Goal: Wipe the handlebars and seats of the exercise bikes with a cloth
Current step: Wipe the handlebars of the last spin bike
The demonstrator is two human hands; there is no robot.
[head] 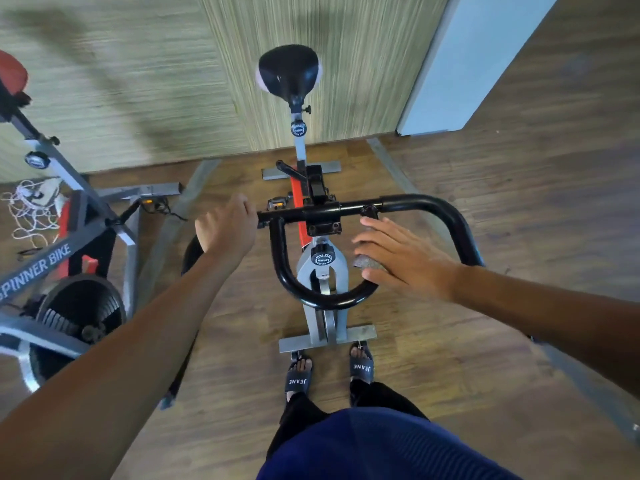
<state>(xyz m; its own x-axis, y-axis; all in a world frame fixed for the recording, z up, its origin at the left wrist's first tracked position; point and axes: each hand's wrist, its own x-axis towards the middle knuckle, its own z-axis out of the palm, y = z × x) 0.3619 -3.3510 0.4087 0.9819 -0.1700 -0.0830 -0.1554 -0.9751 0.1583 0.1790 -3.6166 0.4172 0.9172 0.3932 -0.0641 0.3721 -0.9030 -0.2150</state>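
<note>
Half-finished at best, probably: left grip [227, 226] grasping handlebar [433, 203] mid-frame, right grip [405, 258] flat, pressing cloth [364, 263] onto it; seat [289, 72] above unwiped.

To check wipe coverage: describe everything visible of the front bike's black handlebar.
The handlebar is a glossy black tube: a crossbar clamped on the grey stem, an outer horn curving back at right, an inner U-loop. The left hand grips its left side; the right hand, fingers straight, presses a grey cloth on the loop.
</note>
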